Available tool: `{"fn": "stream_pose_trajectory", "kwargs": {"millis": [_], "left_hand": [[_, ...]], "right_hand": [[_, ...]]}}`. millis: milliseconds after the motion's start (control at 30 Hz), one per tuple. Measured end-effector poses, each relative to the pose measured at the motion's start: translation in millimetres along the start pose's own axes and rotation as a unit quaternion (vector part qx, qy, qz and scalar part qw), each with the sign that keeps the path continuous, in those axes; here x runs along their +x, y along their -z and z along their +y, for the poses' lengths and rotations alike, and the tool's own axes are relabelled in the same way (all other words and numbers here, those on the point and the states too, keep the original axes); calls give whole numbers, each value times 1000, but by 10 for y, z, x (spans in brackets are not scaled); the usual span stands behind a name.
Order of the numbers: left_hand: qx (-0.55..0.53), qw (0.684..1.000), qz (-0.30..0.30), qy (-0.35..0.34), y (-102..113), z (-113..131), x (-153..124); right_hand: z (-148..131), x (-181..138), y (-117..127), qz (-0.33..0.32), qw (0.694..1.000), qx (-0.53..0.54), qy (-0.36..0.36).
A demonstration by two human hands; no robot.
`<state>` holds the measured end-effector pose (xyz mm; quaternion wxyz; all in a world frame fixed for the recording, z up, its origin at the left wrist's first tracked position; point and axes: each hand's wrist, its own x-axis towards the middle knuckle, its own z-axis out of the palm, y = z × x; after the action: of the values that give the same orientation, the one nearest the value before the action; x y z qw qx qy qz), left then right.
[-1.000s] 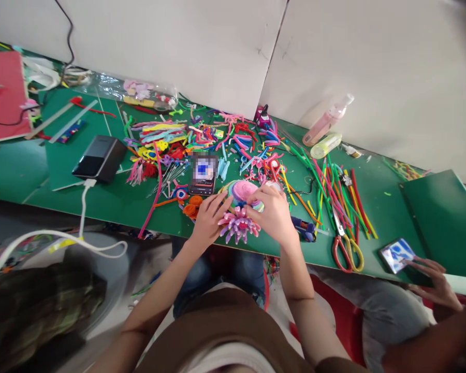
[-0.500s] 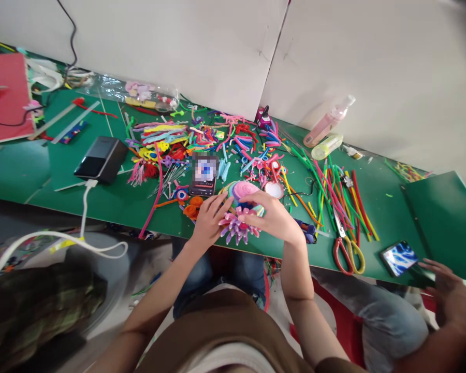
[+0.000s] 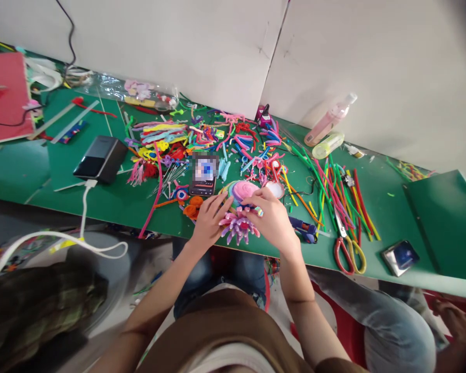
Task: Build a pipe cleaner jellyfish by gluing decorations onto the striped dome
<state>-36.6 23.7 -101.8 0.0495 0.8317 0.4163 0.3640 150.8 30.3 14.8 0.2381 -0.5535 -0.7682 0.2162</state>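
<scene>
A fuzzy pipe-cleaner flower (image 3: 238, 228) with pink and purple petals sits at the table's front edge, against a rainbow pipe-cleaner coil (image 3: 243, 191) with a pink middle. My left hand (image 3: 207, 220) holds the left side of this piece, its fingers bent over the coil's edge. My right hand (image 3: 275, 220) is closed at the right side, thumb and fingertips pinching by the petals where flower and coil meet. What lies between those fingertips is hidden. Behind the coil lies a phone (image 3: 202, 181) with a lit, partly blurred screen.
Cut pipe cleaners (image 3: 163, 132) cover the table's middle and back. Right of my hands lie a blue glue gun (image 3: 305, 230), scissors (image 3: 347, 248) and long stems (image 3: 359, 204). A black power device (image 3: 101, 159) stands left. A second phone (image 3: 401, 257) and a co-worker's hand (image 3: 456, 318) are far right.
My right hand has turned and drawn its fingers together at the petals; the left hand stays put. The co-worker's hand has moved down, away from the right phone, whose screen has darkened.
</scene>
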Motion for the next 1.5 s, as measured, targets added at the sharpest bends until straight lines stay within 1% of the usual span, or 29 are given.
{"fn": "stream_pose_trajectory", "kwargs": {"millis": [67,200,333,500,567,633,700,767,800,867,933,967,1033,1067,1100,1133,1167,1233,1267,1367,1433,1500], "left_hand": [[4,1000,3,3,-8,-1,-9],[4,1000,16,-3,-25,-5,-26],[-5,1000,24,-9,-52,-20,-40],[11,999,47,-15,-118,-25,-71],[23,998,58,-7,-152,-19,-88],[37,997,65,7,-193,-13,-111],[46,997,63,11,-238,-8,-140],[47,998,40,9,-268,2,-169],[47,999,21,11,-266,13,-180],[44,998,-28,21,-204,53,-187],[26,998,-48,41,-47,125,-167],[3,998,-37,57,64,172,-148],[-73,990,59,109,317,282,-103],[-139,979,72,128,439,341,-80],[-216,968,43,121,546,400,-60],[-282,954,-5,103,631,455,-44],[-316,943,-25,103,689,507,-33],[-360,924,-40,125,731,592,-24],[-365,919,-30,145,723,626,-24],[-362,910,13,201,652,703,-28],[-367,899,49,231,603,740,-25],[-391,882,87,249,562,764,-20]], "right_hand": [[1,-6,-13,6,1000,-10,6],[-13,-5,-9,-19,1000,-14,16],[-36,-3,4,-34,999,-22,5],[-44,0,8,-33,999,-21,-7],[-50,-26,28,-20,1000,-7,11],[-60,-86,60,2,998,31,55],[-68,-181,82,51,992,82,84],[-61,-306,73,111,981,139,76],[-50,-376,52,131,975,169,66],[-15,-522,-18,140,960,234,60],[23,-661,-118,125,948,287,65],[38,-722,-172,116,944,303,64],[51,-820,-280,90,938,329,54],[50,-856,-330,73,935,345,49],[43,-883,-377,56,929,361,49],[33,-902,-417,42,924,376,55],[22,-913,-452,33,920,384,63],[3,-920,-498,28,922,376,83],[-3,-917,-511,30,927,363,90],[-6,-893,-518,43,938,328,109],[-6,-877,-521,51,936,326,122],[-13,-869,-539,53,929,340,135]]}}
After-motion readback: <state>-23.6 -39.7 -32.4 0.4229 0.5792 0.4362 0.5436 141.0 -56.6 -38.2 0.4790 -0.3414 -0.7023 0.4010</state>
